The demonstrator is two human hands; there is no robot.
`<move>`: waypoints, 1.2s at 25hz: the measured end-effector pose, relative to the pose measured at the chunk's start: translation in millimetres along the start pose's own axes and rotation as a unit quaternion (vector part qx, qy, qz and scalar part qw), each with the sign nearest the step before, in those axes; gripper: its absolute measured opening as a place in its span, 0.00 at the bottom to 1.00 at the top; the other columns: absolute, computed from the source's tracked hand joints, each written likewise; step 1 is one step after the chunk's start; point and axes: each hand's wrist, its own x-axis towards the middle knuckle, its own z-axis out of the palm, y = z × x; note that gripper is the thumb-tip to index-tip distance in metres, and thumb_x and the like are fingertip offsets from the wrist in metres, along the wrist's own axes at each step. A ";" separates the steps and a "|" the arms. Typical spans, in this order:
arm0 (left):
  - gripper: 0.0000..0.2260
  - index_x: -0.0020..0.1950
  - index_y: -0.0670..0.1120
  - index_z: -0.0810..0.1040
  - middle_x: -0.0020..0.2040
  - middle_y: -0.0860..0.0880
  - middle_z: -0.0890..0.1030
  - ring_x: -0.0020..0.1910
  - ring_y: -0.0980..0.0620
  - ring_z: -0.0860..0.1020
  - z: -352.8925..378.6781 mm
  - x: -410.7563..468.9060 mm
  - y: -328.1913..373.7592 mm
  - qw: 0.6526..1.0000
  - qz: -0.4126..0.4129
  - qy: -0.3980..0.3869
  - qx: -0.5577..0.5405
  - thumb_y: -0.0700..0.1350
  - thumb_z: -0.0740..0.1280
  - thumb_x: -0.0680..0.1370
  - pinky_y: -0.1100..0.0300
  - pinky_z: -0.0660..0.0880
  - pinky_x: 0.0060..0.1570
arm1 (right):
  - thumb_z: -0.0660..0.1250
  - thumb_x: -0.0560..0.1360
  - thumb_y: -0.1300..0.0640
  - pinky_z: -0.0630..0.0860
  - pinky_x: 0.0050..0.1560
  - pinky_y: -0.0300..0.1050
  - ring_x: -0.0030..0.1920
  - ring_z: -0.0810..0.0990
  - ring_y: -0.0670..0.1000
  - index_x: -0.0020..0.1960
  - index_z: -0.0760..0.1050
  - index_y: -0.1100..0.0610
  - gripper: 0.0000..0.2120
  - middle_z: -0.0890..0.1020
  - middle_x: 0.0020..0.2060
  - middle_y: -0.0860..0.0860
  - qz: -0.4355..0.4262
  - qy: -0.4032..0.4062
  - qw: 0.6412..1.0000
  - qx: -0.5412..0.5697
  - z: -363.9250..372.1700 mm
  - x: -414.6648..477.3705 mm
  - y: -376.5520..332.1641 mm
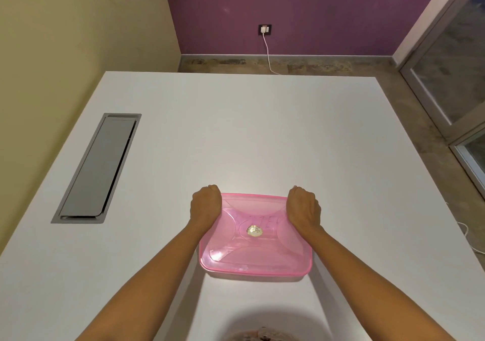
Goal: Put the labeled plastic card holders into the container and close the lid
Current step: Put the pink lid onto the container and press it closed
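Forearms [157, 275] — translucent pink container [256, 258], lidded

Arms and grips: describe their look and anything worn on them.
Both belong to a person and are uncovered. The left arm and right arm show no sleeve, watch or bracelet up to the frame's bottom edge. The left grip and right grip are ungloved. Rings cannot be judged: the fingers are out of sight over the far edge of the lid.

Both forearms are reaching forward, nearly parallel; the left hand [206, 204] and right hand [303, 209] are resting knuckles-up, fingers curling over the far corners of the lid [252, 251].
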 end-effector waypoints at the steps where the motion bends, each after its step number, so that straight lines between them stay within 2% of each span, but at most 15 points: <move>1: 0.09 0.46 0.42 0.67 0.51 0.38 0.79 0.48 0.41 0.79 1.6 2.0 -2.5 1.000 0.014 -0.006 0.001 0.29 0.55 0.74 0.53 0.72 0.43 | 0.54 0.72 0.72 0.65 0.33 0.45 0.42 0.79 0.60 0.30 0.52 0.54 0.19 0.80 0.40 0.59 0.003 -0.002 1.000 0.001 0.8 0.3 0.3; 3: 0.10 0.44 0.44 0.64 0.50 0.37 0.80 0.47 0.40 0.79 3.3 4.9 -4.6 1.000 0.015 -0.010 0.006 0.29 0.55 0.73 0.53 0.71 0.42 | 0.54 0.71 0.72 0.65 0.33 0.45 0.42 0.79 0.60 0.30 0.50 0.54 0.20 0.76 0.35 0.56 0.006 -0.008 1.000 -0.002 2.1 0.4 0.5; 6: 0.10 0.46 0.43 0.69 0.50 0.37 0.80 0.47 0.40 0.79 5.6 7.0 -4.8 1.000 0.007 -0.019 -0.011 0.29 0.55 0.74 0.54 0.69 0.40 | 0.54 0.71 0.72 0.64 0.32 0.45 0.42 0.79 0.60 0.30 0.50 0.54 0.20 0.67 0.29 0.51 0.004 -0.015 1.000 -0.014 1.0 1.1 -1.2; 8: 0.10 0.47 0.41 0.70 0.50 0.37 0.80 0.47 0.39 0.79 6.0 9.2 -7.3 1.000 0.002 -0.007 -0.021 0.30 0.54 0.75 0.53 0.70 0.40 | 0.54 0.71 0.72 0.64 0.32 0.45 0.42 0.79 0.60 0.30 0.50 0.54 0.20 0.68 0.29 0.51 0.003 -0.016 1.000 -0.015 -0.1 2.1 -2.6; 10: 0.08 0.49 0.38 0.72 0.49 0.38 0.80 0.47 0.38 0.78 7.1 6.2 -7.3 0.999 -0.007 0.023 -0.032 0.33 0.53 0.78 0.51 0.71 0.40 | 0.54 0.71 0.72 0.65 0.32 0.45 0.41 0.79 0.60 0.30 0.51 0.54 0.20 0.74 0.33 0.55 0.006 -0.011 1.000 -0.008 -0.6 2.3 -2.5; 12: 0.13 0.48 0.39 0.72 0.47 0.40 0.79 0.47 0.38 0.77 6.2 -5.4 -4.2 0.994 -0.041 0.061 -0.080 0.44 0.51 0.82 0.53 0.69 0.41 | 0.54 0.71 0.72 0.65 0.32 0.45 0.41 0.79 0.61 0.30 0.51 0.54 0.20 0.78 0.37 0.58 0.005 -0.002 1.000 -0.004 0.1 1.4 -2.2; 14: 0.18 0.48 0.41 0.70 0.46 0.42 0.78 0.46 0.39 0.77 11.7 -24.9 -5.4 0.985 -0.077 0.093 -0.120 0.53 0.49 0.82 0.54 0.67 0.41 | 0.54 0.71 0.72 0.64 0.32 0.45 0.41 0.79 0.61 0.30 0.51 0.54 0.20 0.78 0.37 0.58 0.013 0.006 1.000 -0.006 -0.1 0.7 -2.4; 19: 0.19 0.45 0.46 0.67 0.43 0.42 0.79 0.38 0.41 0.75 32.1 -80.8 -26.9 0.972 -0.151 0.121 -0.135 0.59 0.46 0.81 0.52 0.68 0.39 | 0.54 0.73 0.70 0.64 0.32 0.46 0.40 0.78 0.61 0.36 0.64 0.58 0.11 0.80 0.38 0.59 0.030 0.028 0.999 0.008 -1.4 0.0 -4.6; 21: 0.25 0.52 0.45 0.73 0.49 0.39 0.80 0.45 0.38 0.77 34.1 -85.4 -27.7 0.956 -0.205 0.106 -0.184 0.59 0.43 0.81 0.48 0.70 0.45 | 0.53 0.77 0.66 0.66 0.33 0.47 0.39 0.78 0.63 0.36 0.66 0.59 0.12 0.79 0.37 0.61 0.060 0.054 0.993 0.083 -2.7 -0.3 -5.6; 23: 0.29 0.58 0.40 0.75 0.54 0.36 0.80 0.54 0.35 0.77 32.7 -82.0 -26.0 0.937 -0.251 0.100 -0.221 0.56 0.41 0.82 0.44 0.72 0.54 | 0.52 0.79 0.62 0.70 0.37 0.49 0.40 0.78 0.64 0.37 0.69 0.62 0.14 0.80 0.37 0.61 0.089 0.063 0.986 0.125 -5.7 -1.3 -7.6; 27: 0.28 0.58 0.35 0.75 0.56 0.33 0.79 0.56 0.34 0.76 31.6 -79.0 -23.9 0.927 -0.272 0.103 -0.238 0.51 0.42 0.83 0.43 0.71 0.57 | 0.49 0.82 0.53 0.74 0.46 0.54 0.46 0.79 0.64 0.48 0.72 0.63 0.18 0.80 0.46 0.60 0.129 0.062 0.978 0.149 -10.0 -23.1 -7.9; 30: 0.26 0.58 0.35 0.75 0.56 0.33 0.79 0.57 0.34 0.76 32.3 -77.6 -24.2 0.924 -0.277 0.102 -0.244 0.50 0.42 0.83 0.43 0.71 0.57 | 0.47 0.82 0.48 0.73 0.45 0.54 0.47 0.80 0.65 0.51 0.69 0.61 0.20 0.80 0.47 0.60 0.156 0.062 0.975 0.146 -3.6 -59.4 0.4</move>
